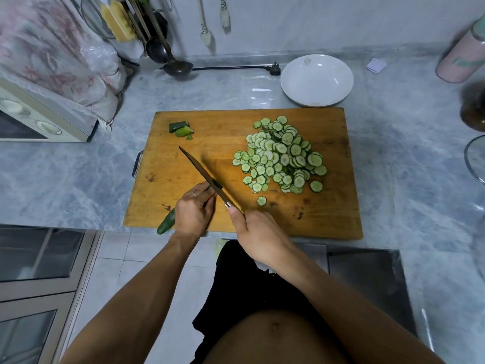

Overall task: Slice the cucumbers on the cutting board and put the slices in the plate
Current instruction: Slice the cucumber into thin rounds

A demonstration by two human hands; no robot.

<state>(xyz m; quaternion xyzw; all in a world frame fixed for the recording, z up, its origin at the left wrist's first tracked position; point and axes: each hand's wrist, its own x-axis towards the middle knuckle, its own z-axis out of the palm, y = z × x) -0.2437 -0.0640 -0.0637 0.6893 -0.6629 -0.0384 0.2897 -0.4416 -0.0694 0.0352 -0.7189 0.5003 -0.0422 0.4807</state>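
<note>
Wooden board (pixel 328 219), rectangular, orange-brown, scored and stained, with a dark metal handle on its left edge, lies on a grey-blue marbled counter (pixel 78 179). Big heap of thin round slices (pixel 282 156), pale flesh with dark green scalloped rims, covers the board's right half; one loose slice lies near the front edge, another just right of the heap. Cut end pieces (pixel 181 129), dark skin and wedge shaped, sit near the board's back left corner. Cucumber (pixel 166 224), smooth dark green, lies at the board's front left corner, its end poking past the front edge; most of it is hidden under the left hand (pixel 193 208). Left hand curls over the cucumber, fingertips pressed at the cut end right against the blade, ring on one finger. Knife (pixel 207 176), long narrow dark blade, runs diagonally from front centre toward the back left, edge on the cucumber's tip by the left fingers. Right hand (pixel 258 236) grips the knife handle at the board's front edge, thumb laid along the top. Slice heap lies well right of and behind both hands. Plate (pixel 317 80), white, glossy, shallow and round, stands on the counter just behind the board's back right corner, no slices in it. Black plug and cord (pixel 274 69) lie left of the plate. Dark metal ladle (pixel 178 67) rests against the back wall. Pink cylinder bottle (pixel 462 56) at the counter's right back.
</note>
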